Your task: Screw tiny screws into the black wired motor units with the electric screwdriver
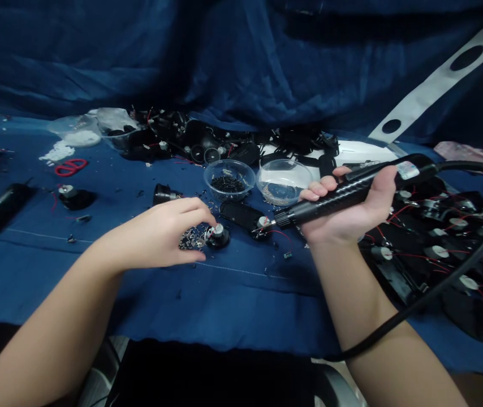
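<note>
My right hand (pixel 339 209) is wrapped round a corded black electric screwdriver (pixel 330 198), its bit pointing left. Below the bit tip lies a flat black plastic housing (pixel 241 217) with a small silver motor (pixel 264 223) and red wires at its right end. My left hand (pixel 173 232) has thumb and fingers apart, over a pile of small screws (pixel 190 238). Right by its fingertips stands a round black part with a silver motor (pixel 218 233); whether a finger touches it I cannot tell. Behind the hand lies a black cylindrical part (pixel 165 194).
Two clear bowls, one with dark screws (pixel 228 183), one with light screws (pixel 284 195), stand behind the housing. Red-handled scissors (pixel 70 167) lie left. Many black motor assemblies (pixel 436 251) crowd the right. The screwdriver cable (pixel 445 282) loops across my right forearm. Black parts (pixel 173 133) pile up at the back.
</note>
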Demonstrator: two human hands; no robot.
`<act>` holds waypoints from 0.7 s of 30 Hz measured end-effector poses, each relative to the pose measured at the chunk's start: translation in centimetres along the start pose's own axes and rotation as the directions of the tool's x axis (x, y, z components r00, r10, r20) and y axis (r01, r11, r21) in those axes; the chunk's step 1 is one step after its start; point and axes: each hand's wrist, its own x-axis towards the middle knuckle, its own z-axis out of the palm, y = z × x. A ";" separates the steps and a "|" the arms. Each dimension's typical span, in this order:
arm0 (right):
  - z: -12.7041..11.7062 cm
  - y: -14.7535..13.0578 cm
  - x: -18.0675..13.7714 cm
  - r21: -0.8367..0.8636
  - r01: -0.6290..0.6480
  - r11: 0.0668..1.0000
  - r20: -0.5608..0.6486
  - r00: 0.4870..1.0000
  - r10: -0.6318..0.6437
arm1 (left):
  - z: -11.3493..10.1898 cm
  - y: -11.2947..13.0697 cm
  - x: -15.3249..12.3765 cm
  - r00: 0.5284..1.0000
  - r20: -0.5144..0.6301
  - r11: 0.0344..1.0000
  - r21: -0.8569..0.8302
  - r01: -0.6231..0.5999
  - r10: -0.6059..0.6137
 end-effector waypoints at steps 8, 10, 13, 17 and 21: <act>0.1 -0.2 -0.2 0.011 -0.024 1.000 0.004 1.000 0.024 | 1.3 0.8 1.4 0.975 -0.182 0.992 -0.058 0.115 -0.124; 0.2 -0.2 -0.2 0.014 -0.024 1.000 0.003 1.000 0.024 | 1.2 0.4 1.6 0.968 -0.147 0.978 -0.085 0.192 -0.203; 0.3 -0.2 -0.3 0.015 -0.050 0.999 -0.007 0.999 0.050 | -0.1 -0.5 0.9 0.962 0.045 0.949 -0.160 0.273 -0.269; 0.5 0.0 -0.5 0.010 -0.040 0.999 -0.002 0.999 0.040 | -2.1 -1.1 -1.4 0.972 0.070 0.948 -0.216 0.236 -0.226; 0.6 0.1 -0.7 0.027 -0.041 0.999 0.002 0.999 0.041 | -1.7 -0.6 -2.9 0.994 0.068 0.994 -0.073 0.086 -0.081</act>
